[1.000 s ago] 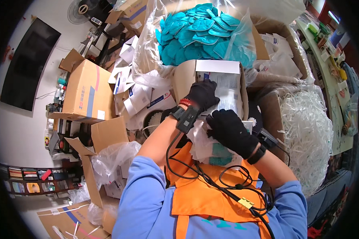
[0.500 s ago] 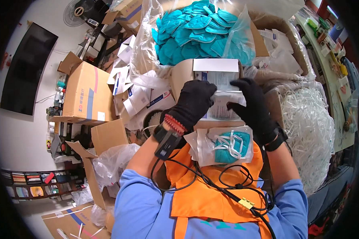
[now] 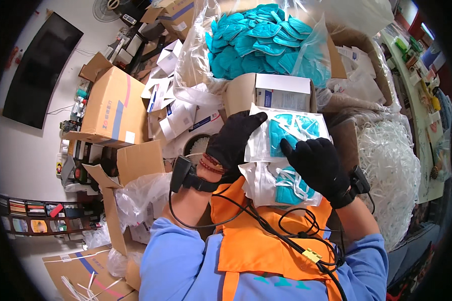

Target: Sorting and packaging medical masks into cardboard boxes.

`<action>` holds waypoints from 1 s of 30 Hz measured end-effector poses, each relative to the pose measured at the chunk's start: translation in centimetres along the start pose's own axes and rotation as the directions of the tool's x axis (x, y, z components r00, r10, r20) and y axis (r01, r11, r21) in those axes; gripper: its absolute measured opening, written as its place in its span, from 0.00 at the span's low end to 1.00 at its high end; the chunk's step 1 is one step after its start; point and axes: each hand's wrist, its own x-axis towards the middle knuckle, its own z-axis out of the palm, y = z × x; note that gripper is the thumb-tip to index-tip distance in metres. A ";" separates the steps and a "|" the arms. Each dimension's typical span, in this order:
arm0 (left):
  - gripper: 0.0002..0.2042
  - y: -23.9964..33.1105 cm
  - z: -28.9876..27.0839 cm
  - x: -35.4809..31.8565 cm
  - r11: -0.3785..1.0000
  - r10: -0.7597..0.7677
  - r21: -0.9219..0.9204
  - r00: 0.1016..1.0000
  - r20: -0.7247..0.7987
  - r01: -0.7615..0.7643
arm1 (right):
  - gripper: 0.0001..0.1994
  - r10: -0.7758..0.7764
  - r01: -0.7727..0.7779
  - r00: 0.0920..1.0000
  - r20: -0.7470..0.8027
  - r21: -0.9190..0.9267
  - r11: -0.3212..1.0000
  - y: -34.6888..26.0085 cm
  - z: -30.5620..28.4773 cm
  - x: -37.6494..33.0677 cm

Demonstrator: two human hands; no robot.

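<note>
A clear-fronted white pouch with a teal face mask [image 3: 292, 129] and white straps inside is in front of my chest. My left hand [image 3: 234, 142], in a black glove, is closed on the pouch's upper left edge. Over its lower right part lies my black-gloved right hand [image 3: 319, 165]. Its thumb presses on the mask's front and its other fingers are curled, their tips hidden. Just below, a second pouched teal mask [image 3: 292, 186] rests against my orange apron [image 3: 266, 241]. An open carton [image 3: 241, 93] beyond my hands holds white printed boxes [image 3: 284, 90].
A large plastic-lined box holds a heap of loose teal masks [image 3: 261, 42] at the back. White straps [image 3: 389, 175] are piled at right. Folded white cartons [image 3: 178, 118] and a brown box [image 3: 113, 108] stand left. Black cables [image 3: 281, 236] cross my chest.
A pouched mask now lies between my hands, above the other one, over the printed box front seen before. My right hand has come down and left onto it; my left hand has lowered slightly.
</note>
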 end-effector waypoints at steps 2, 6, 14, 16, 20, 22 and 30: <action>0.24 2.1 -0.8 2.4 0.934 -0.255 -0.217 0.955 0.152 0.284 | 0.22 -0.006 0.002 0.998 0.060 0.068 0.998 0.1 0.2 -0.6; 0.21 2.4 0.1 2.3 0.981 -0.163 -0.112 0.987 -0.012 0.160 | 0.28 0.038 -0.018 0.998 -0.049 0.355 0.935 0.8 -0.7 -1.0; 0.09 6.4 -0.7 4.1 0.743 -0.279 -0.588 0.946 0.164 0.321 | 0.13 0.577 -0.356 0.811 0.102 0.868 0.347 2.1 4.4 -0.2; 0.10 6.0 -0.2 3.8 0.820 -0.269 -0.491 0.955 0.124 0.295 | 0.09 0.471 -0.324 0.878 0.093 0.838 0.439 2.0 4.0 0.1; 0.08 6.1 0.4 3.6 0.860 -0.271 -0.420 0.957 0.103 0.289 | 0.09 0.412 -0.331 0.897 0.160 0.861 0.386 1.1 2.9 0.5; 0.08 6.6 0.6 3.6 0.865 -0.289 -0.402 0.953 0.092 0.301 | 0.06 0.454 -0.310 0.887 0.084 0.836 0.452 0.5 2.7 0.6; 0.09 5.8 4.0 1.5 0.995 -0.065 -0.073 0.997 0.042 0.068 | 0.05 0.029 0.016 0.996 -0.089 0.469 0.883 -1.7 -1.2 0.6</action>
